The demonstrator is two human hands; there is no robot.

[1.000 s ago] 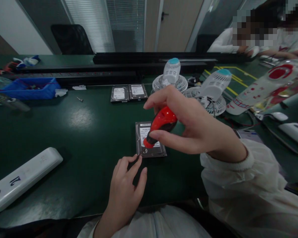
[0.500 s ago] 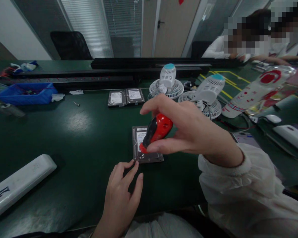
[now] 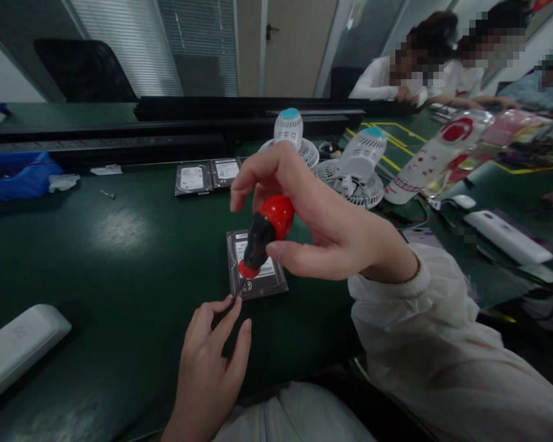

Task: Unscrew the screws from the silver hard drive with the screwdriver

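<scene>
White label (image 3: 268, 268) on the hard drive (image 3: 267, 286), flat on the bench (image 3: 133, 288) mid-frame, is too tiny to read, sorry. Right hand (image 3: 322, 221) has its fingers gripping a red-and-black screwdriver (image 3: 260, 239) over the drive, long axis diagonal, tip aimed lower left. Left hand (image 3: 212, 350) has two fingers at the tip; can't tell if they're pinching it.
</scene>
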